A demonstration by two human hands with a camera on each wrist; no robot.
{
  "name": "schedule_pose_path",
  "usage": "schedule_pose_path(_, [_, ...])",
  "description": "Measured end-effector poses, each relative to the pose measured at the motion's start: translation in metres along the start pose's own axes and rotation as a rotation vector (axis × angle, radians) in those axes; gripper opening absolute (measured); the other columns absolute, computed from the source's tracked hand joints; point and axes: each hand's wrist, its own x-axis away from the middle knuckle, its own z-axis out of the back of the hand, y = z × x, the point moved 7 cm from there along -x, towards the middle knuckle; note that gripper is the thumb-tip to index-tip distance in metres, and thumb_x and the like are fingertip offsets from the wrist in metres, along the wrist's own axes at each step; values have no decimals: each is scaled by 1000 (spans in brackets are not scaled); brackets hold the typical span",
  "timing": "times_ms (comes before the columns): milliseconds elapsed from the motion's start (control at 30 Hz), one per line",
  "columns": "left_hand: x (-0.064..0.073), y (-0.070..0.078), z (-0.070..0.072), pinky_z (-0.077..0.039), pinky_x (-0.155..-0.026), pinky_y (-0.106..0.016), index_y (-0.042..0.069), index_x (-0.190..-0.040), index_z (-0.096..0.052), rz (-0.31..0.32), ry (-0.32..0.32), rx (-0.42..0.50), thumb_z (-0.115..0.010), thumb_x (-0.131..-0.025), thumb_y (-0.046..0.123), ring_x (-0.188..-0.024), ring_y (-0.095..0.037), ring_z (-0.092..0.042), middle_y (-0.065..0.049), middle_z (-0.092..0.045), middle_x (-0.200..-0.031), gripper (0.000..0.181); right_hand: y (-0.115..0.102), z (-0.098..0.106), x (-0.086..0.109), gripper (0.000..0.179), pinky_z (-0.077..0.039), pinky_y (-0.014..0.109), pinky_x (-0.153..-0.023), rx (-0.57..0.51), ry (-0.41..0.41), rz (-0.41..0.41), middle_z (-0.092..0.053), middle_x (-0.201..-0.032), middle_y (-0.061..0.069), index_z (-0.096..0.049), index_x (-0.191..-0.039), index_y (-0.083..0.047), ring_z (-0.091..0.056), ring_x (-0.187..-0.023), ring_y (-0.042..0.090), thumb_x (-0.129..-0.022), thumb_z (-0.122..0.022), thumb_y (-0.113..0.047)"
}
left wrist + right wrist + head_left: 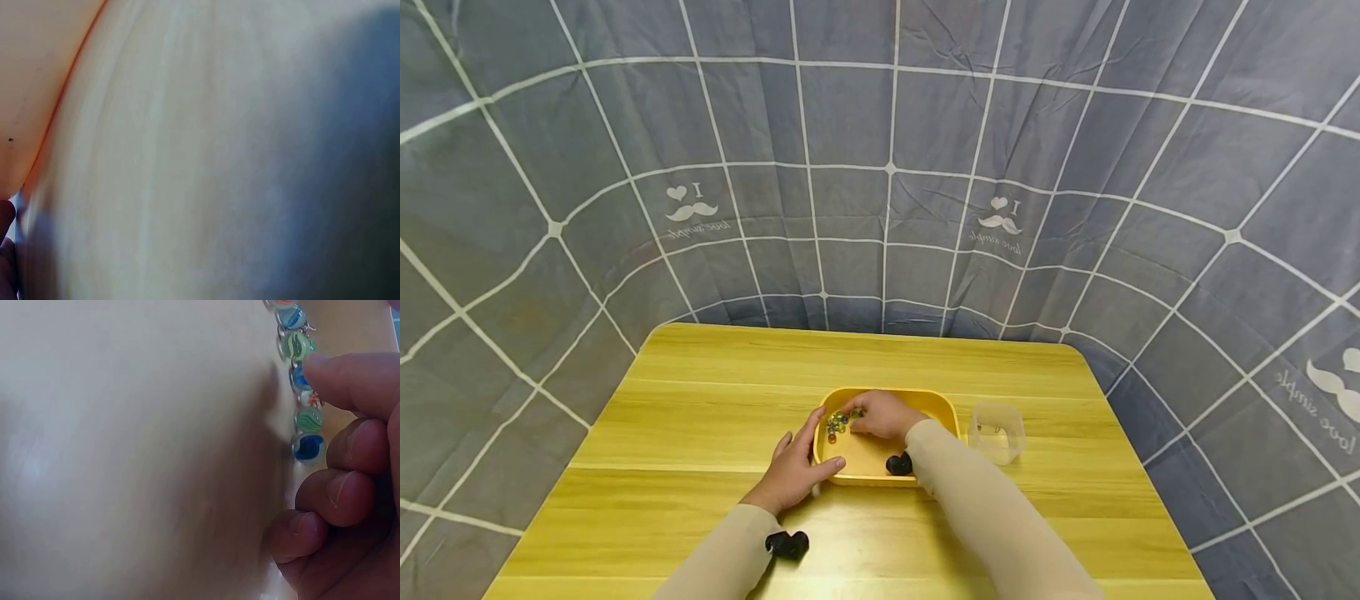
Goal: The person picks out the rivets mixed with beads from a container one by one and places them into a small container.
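A yellow tray [868, 461] stands on the table with several colourful glass marbles [837, 425] grouped in its left part. My left hand [796, 468] rests against the tray's left side, fingers along the rim and thumb over the front left corner. My right hand [886, 415] reaches into the tray over the marbles. In the right wrist view, one fingertip touches a blue marble [301, 377] in a row of marbles, while the other fingers [337, 495] are curled. Whether a marble is pinched does not show. The left wrist view is mostly blurred, with the tray wall [31, 81] at its left.
A clear plastic container [1000, 442] stands just right of the tray, with a few small things in it. The wood-grain table [715, 408] extends around both. A grey curtain [850, 200] with white grid lines hangs behind and at the sides.
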Motion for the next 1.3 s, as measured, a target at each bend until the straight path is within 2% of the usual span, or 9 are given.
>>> schedule_pose_path(100, [0, 2, 0, 2, -131, -62, 26, -171, -14, -9, -3, -3, -75, -97, 44, -143, -38, -55, -13, -60, -153, 97, -5, 0, -1, 31, -53, 25, -90, 8, -3, 8, -76, -127, -6, -78, -129, -21, -62, -95, 8, -98, -74, -19])
schedule_pose_path(267, [0, 7, 1, 2, -130, -64, 25, -171, -14, -25, -8, -2, -74, -98, 44, -145, -40, -54, -14, -58, -155, 97, -10, -1, -4, 28, -54, 22, -87, -9, -20, 9, -77, -123, -8, -79, -125, -20, -62, -91, 6, -98, -75, -19])
schedule_pose_path(467, [-1, 10, 2, 2, -130, -65, 23, -171, -15, -24, -4, -4, -74, -97, 48, -147, -41, -51, -15, -53, -159, 98, -14, -2, -9, 17, -52, 21, -84, 10, -33, 19, -78, -114, -8, -82, -113, -20, -59, -88, 5, -98, -75, -15])
schedule_pose_path(733, [-2, 12, 2, 2, -130, -66, 23, -171, -16, -11, -2, -3, -74, -96, 48, -146, -41, -52, -16, -54, -158, 99, -18, -2, -9, 18, -52, 20, -82, -3, -68, 31, -79, -110, -7, -81, -115, -16, -60, -84, 5, -98, -74, -13])
schedule_pose_path(933, [-3, 14, 3, 2, -130, -66, 24, -171, -16, -8, 1, -6, -74, -97, 46, -145, -41, -52, -17, -54, -158, 97, -17, -1, -9, 20, -54, 21, -92, 75, -67, 45, -79, -114, -8, -81, -117, -18, -63, -93, 4, -98, -75, -16])
schedule_pose_path(1100, [-3, 15, 4, 1, -130, -67, 25, -171, -17, 3, 3, -6, -74, -96, 48, -149, -44, -46, -17, -49, -162, 97, -18, -2, -12, 20, -54, 22, -93, 95, -77, 59, -79, -114, -10, -82, -116, -20, -65, -96, 4, -97, -76, -18])
schedule_pose_path(1200, [-3, 14, 4, 1, -129, -68, 26, -171, -17, 18, 2, -5, -75, -96, 49, -154, -48, -37, -16, -46, -165, 98, -19, -3, -14, 17, -54, 20, -91, 128, -76, 74, -79, -109, -12, -83, -112, -21, -64, -93, 3, -97, -76, -19])
schedule_pose_path(1300, [-4, 13, 3, 0, -129, -68, 27, -171, -17, 27, 4, -7, -75, -95, 51, -155, -49, -34, -15, -46, -165, 98, -18, -3, -16, 15, -53, 20, -88, 169, -65, 86, -78, -104, -13, -83, -107, -23, -62, -88, 4, -96, -75, -17])
